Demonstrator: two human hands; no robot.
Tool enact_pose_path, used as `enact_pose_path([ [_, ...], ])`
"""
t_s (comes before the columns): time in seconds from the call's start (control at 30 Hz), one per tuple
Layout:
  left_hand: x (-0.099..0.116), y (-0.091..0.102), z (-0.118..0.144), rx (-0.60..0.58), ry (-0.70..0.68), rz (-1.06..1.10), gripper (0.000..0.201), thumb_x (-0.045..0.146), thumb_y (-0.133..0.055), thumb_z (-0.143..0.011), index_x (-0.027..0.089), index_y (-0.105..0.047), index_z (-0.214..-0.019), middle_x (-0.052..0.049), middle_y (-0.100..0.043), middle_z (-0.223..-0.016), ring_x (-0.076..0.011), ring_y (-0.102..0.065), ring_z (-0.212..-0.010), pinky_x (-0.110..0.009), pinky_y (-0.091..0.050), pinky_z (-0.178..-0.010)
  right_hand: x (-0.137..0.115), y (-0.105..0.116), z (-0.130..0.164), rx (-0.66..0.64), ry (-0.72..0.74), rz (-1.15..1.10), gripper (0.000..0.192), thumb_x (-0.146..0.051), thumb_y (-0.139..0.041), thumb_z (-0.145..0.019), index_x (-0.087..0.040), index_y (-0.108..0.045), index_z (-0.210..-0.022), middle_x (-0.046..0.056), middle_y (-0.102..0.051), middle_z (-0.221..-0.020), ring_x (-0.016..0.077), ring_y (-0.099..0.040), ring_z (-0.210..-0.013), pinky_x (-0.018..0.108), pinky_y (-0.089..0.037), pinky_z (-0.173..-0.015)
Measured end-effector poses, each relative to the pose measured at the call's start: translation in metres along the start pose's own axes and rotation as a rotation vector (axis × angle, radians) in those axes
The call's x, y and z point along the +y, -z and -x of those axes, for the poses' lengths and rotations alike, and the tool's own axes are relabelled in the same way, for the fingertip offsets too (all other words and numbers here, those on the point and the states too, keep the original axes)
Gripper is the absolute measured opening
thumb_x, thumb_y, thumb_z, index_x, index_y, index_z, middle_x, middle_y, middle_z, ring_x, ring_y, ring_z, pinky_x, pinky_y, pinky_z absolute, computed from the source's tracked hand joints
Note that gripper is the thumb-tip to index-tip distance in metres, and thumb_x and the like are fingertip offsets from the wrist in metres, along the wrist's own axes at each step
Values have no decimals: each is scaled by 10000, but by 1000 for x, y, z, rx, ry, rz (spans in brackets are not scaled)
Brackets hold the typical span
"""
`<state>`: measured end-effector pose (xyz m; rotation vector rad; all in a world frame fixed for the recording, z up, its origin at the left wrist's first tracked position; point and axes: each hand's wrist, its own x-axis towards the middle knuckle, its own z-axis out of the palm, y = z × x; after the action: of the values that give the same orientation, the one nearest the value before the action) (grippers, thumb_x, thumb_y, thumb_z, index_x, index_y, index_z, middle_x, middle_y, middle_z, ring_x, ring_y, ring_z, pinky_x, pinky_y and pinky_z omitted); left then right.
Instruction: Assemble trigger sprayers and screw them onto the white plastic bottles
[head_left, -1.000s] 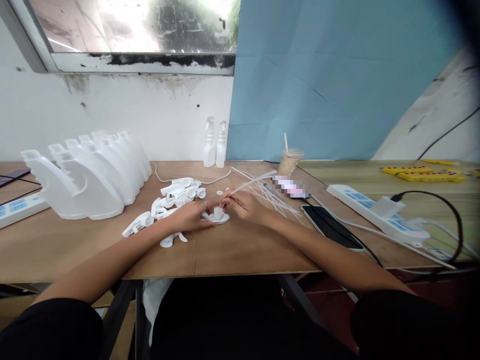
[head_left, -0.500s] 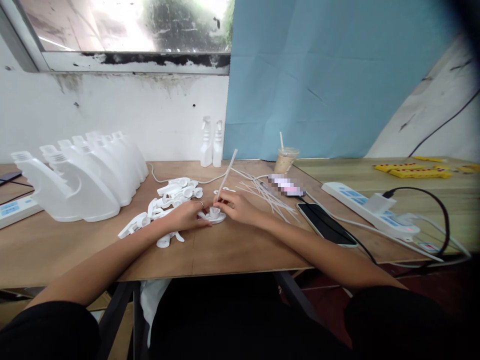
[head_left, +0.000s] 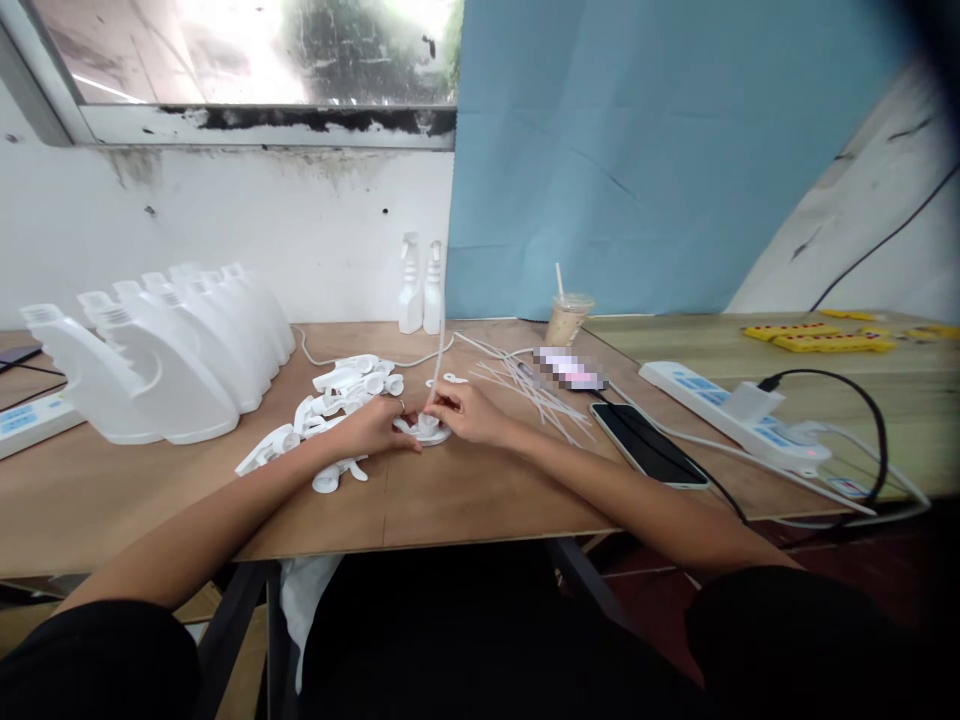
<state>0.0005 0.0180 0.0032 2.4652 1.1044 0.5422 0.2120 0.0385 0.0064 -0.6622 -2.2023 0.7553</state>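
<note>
The left hand (head_left: 375, 428) is closed around a white trigger sprayer head (head_left: 429, 430) resting on the surface (head_left: 465, 500), beside the pile of sprayer heads (head_left: 337, 400). The right hand (head_left: 469, 412) pinches a thin dip tube (head_left: 438, 360), held nearly upright over the head. To seat it well, keep the head pinned flat, the tube vertical, and push straight down from low on the tube.

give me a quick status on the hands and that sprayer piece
Left hand pins white sprayer head on table. Right hand holds thin tube upright over it. Loose sprayer heads close left, nothing blocking.
</note>
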Motion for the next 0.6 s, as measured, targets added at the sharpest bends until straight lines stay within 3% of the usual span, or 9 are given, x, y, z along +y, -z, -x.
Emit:
enact_pose_path([
  [0.2, 6, 2, 2, -9, 36, 8, 473, 439, -695, -799, 208, -617, -1204, -25, -699, -960, -150, -640, -736, -245, -462, -705, 10, 2, 6, 26, -36, -71, 204, -333, -563, -885, -173, -551, -759, -19, -546, -666, 119, -507, -614, 241, -398, -593],
  [0.3, 10, 5, 4, 20, 61, 107, 576, 431, -671, -819, 229, -499, -1330, -19, -699, -1006, -153, -646, -757, -264, -477, -726, 18, 7, 11, 77, 7, -23, 160, -323, -481, -946, -188, -568, -951, -3, -572, -755, 134, -546, -674, 258, -451, -649],
  [0.4, 14, 8, 6, 74, 81, 265, 669, 426, -696, -800, 226, -385, -1358, -21, -698, -995, -157, -654, -791, -280, -492, -749, 23, 18, 14, 155, 197, 181, 269, -213, -473, -935, -228, -524, -1199, 72, -599, -1022, 179, -591, -874, 326, -497, -782],
  [0.5, 24, 10, 8, 78, 90, 423, 630, 443, -684, -813, 205, -348, -1290, -39, -700, -948, -156, -659, -806, -269, -495, -723, 20, 29, 14, 31, 529, 460, 366, -132, -496, -905, -304, -566, -1220, 96, -565, -1242, 226, -560, -1101, 409, -481, -894],
  [0.6, 44, 16, 13, 21, 41, 424, 530, 458, -622, -863, 200, -368, -1250, -50, -704, -927, -167, -664, -839, -274, -497, -723, 8, 34, 16, -71, 748, 623, 335, -141, -473, -945, -315, -595, -1204, 79, -609, -1255, 222, -568, -1144, 439, -483, -916],
])
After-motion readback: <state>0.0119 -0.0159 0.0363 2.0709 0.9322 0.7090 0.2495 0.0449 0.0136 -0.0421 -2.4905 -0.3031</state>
